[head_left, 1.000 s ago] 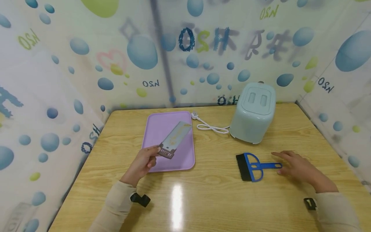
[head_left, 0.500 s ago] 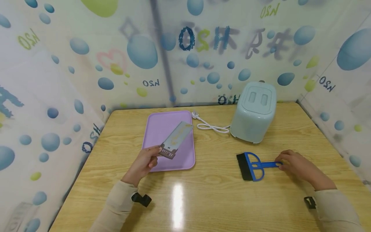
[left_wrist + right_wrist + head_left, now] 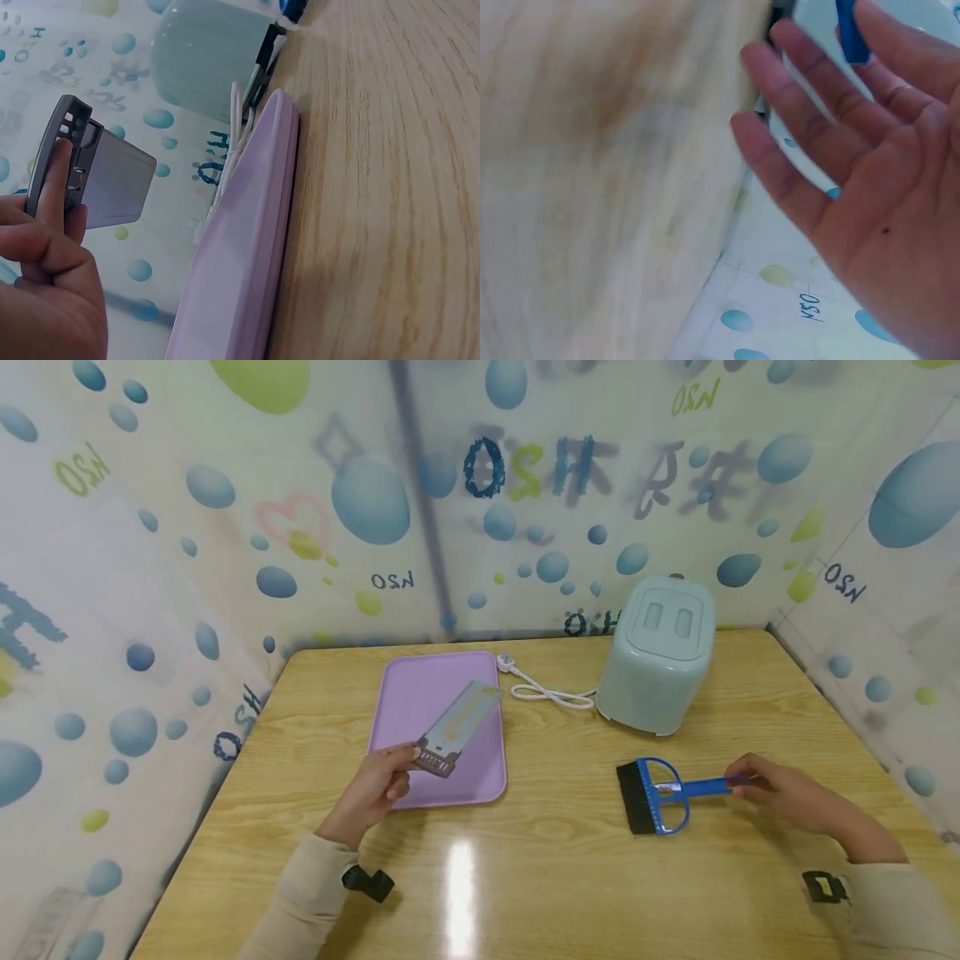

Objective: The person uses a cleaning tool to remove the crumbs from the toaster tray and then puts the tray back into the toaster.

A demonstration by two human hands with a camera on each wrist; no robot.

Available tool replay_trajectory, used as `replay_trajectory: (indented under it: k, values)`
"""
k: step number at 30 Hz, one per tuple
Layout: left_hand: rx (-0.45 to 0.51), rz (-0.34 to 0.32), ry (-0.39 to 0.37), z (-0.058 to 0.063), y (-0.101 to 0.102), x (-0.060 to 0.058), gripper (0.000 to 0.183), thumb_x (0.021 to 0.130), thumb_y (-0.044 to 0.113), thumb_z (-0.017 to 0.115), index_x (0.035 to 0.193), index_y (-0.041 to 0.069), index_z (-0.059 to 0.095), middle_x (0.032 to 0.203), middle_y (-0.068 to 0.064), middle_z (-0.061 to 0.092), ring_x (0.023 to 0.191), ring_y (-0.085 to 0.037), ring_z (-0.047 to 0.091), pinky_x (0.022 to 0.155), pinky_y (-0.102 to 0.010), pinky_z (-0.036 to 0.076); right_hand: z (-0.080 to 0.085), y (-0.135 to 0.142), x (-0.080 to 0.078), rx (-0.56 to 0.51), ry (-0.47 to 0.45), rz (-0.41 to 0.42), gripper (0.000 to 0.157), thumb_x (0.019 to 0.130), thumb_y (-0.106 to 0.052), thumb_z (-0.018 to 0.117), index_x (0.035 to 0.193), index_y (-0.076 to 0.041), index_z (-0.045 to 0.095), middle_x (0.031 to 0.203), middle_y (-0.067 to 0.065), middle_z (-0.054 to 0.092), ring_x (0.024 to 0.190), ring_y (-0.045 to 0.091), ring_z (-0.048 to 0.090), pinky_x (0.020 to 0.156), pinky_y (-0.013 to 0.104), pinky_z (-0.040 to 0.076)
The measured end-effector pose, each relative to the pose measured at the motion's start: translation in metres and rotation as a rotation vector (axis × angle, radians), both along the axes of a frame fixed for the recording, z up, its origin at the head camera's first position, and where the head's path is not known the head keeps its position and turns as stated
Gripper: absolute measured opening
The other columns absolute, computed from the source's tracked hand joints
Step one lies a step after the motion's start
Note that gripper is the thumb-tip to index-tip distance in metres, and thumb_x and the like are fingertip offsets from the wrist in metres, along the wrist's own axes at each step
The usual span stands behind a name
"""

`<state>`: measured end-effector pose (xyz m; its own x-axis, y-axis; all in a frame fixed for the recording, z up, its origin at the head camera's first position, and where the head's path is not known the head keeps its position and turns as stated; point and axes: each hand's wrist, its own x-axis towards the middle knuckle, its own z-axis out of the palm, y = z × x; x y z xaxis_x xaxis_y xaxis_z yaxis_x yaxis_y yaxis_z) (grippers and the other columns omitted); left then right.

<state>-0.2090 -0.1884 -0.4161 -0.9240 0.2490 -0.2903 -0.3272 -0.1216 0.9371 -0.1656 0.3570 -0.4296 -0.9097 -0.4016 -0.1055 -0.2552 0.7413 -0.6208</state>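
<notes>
My left hand [image 3: 375, 785] pinches the slotted grey-brown plastic end of a toaster crumb tray [image 3: 459, 722]. Its flat metal plate, with yellowish marks or crumbs on it, slants up over a purple tray [image 3: 408, 693]. In the left wrist view, the crumb tray [image 3: 120, 184] is clearly raised off that tray. On the right, my right hand [image 3: 787, 795] pinches the handle end of a small blue brush [image 3: 705, 787] with black bristles pointing left. The right wrist view has thumb and forefinger on the blue handle [image 3: 853, 34], while the other fingers spread out.
A pale green toaster [image 3: 656, 660] stands at the back right of the wooden table [image 3: 555, 868]. Its white cord [image 3: 551, 695] lies bundled between it and the purple tray. Patterned curtain-like walls [image 3: 510, 552] enclose the table's back and sides.
My right hand has closed on the brush's handle, which it earlier only hovered near. The brush has tilted and shifted slightly right. The left hand and crumb tray have hardly moved.
</notes>
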Motion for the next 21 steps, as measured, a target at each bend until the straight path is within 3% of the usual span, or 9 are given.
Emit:
replay_trajectory:
  k: [7,13,16,21]
  values:
    - [0.017,0.004,0.007,0.0,-0.004,0.001,0.044,0.094,0.009,0.042,0.13,-0.016,0.036,0.072,0.01,0.068,0.034,0.004,0.031,0.036,-0.011,0.025,0.014,-0.006,-0.001,-0.169,0.001,0.024,0.017,0.098,-0.011,0.042,0.111,-0.004,0.05,0.102,-0.008,0.056,0.093,-0.011,0.051,0.072,0.015,0.047]
    - [0.014,0.003,0.011,0.001,-0.006,0.003,0.051,0.094,0.01,0.043,0.135,-0.017,0.028,0.073,0.011,0.068,0.034,0.004,0.031,0.036,-0.01,0.026,0.025,-0.015,-0.003,-0.33,-0.015,0.045,0.019,0.1,-0.007,0.031,0.116,0.001,0.038,0.107,-0.004,0.055,0.1,-0.006,0.058,0.079,0.011,0.045]
    - [0.011,0.006,0.01,0.0,-0.007,0.003,0.051,0.094,0.01,0.043,0.135,-0.017,0.029,0.073,0.011,0.068,0.035,0.004,0.031,0.036,-0.011,0.026,0.029,-0.021,-0.006,-0.362,-0.027,0.042,0.02,0.101,-0.01,0.026,0.116,0.001,0.034,0.107,-0.006,0.06,0.101,-0.002,0.061,0.079,0.01,0.044]
    - [0.005,0.016,0.001,-0.002,-0.008,0.003,0.049,0.093,0.01,0.043,0.133,-0.016,0.032,0.072,0.01,0.068,0.035,0.003,0.031,0.036,-0.011,0.026,0.036,-0.031,-0.013,-0.338,-0.029,-0.042,0.021,0.102,-0.016,0.026,0.116,-0.004,0.036,0.1,-0.008,0.068,0.092,0.0,0.064,0.074,0.011,0.045]
